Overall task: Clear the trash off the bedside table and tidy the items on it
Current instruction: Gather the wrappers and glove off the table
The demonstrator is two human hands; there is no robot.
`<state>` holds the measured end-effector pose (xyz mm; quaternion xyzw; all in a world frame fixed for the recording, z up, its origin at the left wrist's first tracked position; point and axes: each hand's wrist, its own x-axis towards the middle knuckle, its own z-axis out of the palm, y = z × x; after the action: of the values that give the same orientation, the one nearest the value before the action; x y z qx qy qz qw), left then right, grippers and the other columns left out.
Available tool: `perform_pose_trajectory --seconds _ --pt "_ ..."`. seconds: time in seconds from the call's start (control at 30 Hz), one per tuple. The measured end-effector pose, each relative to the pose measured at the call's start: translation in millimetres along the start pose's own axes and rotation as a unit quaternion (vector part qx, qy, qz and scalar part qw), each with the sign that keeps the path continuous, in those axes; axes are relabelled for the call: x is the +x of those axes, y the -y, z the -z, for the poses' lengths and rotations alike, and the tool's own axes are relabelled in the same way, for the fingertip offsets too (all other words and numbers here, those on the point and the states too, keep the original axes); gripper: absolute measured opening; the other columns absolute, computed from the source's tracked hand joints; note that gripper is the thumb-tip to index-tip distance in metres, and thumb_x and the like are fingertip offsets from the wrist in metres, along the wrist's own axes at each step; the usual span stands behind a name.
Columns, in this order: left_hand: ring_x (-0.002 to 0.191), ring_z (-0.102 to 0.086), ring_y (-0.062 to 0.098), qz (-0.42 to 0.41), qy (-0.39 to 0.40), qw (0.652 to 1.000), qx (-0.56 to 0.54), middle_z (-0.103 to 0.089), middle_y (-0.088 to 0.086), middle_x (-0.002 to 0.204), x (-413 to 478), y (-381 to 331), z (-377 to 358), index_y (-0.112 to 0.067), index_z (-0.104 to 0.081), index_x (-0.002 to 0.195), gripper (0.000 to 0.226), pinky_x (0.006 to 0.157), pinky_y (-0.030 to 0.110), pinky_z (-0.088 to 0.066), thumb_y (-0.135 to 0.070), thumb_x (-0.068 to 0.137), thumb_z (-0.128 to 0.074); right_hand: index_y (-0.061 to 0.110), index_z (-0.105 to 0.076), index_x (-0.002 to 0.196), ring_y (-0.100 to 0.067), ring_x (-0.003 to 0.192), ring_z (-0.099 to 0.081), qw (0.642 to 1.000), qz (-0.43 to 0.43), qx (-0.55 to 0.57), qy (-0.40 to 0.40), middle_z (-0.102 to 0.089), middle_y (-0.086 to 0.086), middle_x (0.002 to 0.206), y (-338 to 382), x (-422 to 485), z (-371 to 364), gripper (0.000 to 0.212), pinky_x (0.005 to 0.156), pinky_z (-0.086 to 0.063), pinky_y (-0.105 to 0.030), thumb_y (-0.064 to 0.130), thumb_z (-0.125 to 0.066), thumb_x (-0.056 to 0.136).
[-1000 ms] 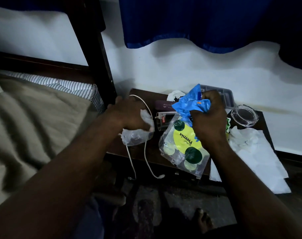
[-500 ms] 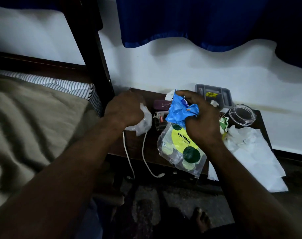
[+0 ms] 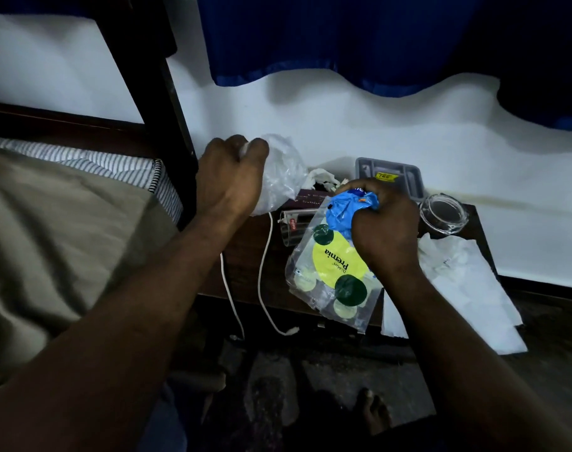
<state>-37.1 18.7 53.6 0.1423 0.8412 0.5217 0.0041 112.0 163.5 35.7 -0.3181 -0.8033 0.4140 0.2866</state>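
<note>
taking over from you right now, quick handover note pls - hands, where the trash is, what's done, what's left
Left hand: grips a crumpled clear plastic bag, raised over the back left of the bedside table.
Right hand: grips a balled blue wrapper, seemingly along with the top of the Premia bag, which overhangs the table's front edge.
On the table: crumpled tissue, white paper at the right, tipped tumbler, grey tray, glass jar, white cable.
Done: that trash is in hand.
Left: bin it, collect tissue and paper, straighten the rest.
</note>
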Motion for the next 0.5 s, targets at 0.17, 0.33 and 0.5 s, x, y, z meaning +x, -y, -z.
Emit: perform_pose_trajectory --seconds 0.17,0.33,0.5 --pt "0.087 -0.057 0.022 -0.038 0.061 0.992 0.102 -0.059 0.01 0.099 -9 -6 -17 -0.011 -0.064 0.09 0.072 0.076 0.032 -0.043 -0.082 0.083 -0.054 0.028 -0.079 0.107 -0.008 0.074 -0.065 0.999 -0.029 0.002 -0.027 -0.076 0.01 0.096 -13 6 7 0.058 0.064 -0.05 -0.023 0.013 -0.043 0.063" --pt "0.081 -0.061 0.029 -0.076 0.043 0.982 0.166 -0.059 0.003 0.08 -16 -5 -35 -0.017 -0.055 0.081 0.043 0.068 0.032 -0.04 -0.056 0.078 -0.075 0.03 -0.076 0.11 -0.019 0.09 -0.071 0.996 -0.067 0.033 -0.058 -0.077 0.006 0.104 -17 10 21 0.064 0.079 -0.057 -0.032 0.012 -0.04 0.061" --pt "0.072 -0.062 0.036 -0.102 0.031 0.987 0.118 -0.06 0.003 0.071 -20 -10 -38 -0.02 -0.049 0.091 0.018 0.066 0.04 -0.053 -0.018 0.077 -0.06 0.033 -0.077 0.093 -0.023 0.067 -0.064 0.978 -0.139 0.143 -0.057 -0.075 0.003 0.081 -26 16 36 0.042 0.064 -0.051 -0.039 0.018 -0.051 0.063"
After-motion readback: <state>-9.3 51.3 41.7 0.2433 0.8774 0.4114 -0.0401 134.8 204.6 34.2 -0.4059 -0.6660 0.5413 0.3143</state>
